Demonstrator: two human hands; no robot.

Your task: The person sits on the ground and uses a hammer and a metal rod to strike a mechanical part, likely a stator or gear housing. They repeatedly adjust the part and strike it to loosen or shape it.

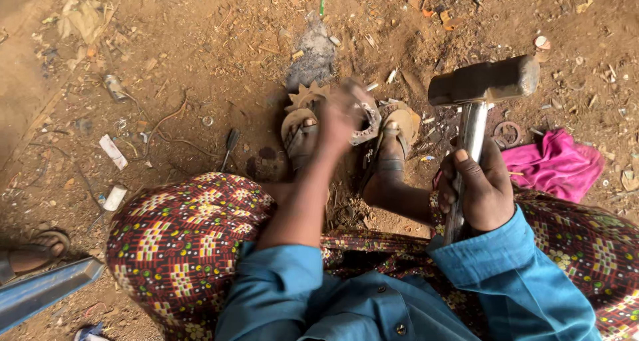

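Observation:
My right hand (480,189) grips the metal handle of a heavy hammer (484,81), whose dark head is raised above the ground to the right of my feet. My left hand (341,114) reaches down between my sandalled feet and holds a rusty toothed metal piece (367,122); the hand is blurred. A rusty toothed gear (304,96) lies on the dirt just left of that hand, partly under my left foot (301,136).
A pink cloth (554,162) lies on the dirt at right, a metal ring (508,133) beside it. Scrap bits, a small can (114,86) and litter dot the ground. A blue metal bar (41,292) and another person's sandalled foot (34,250) sit at lower left.

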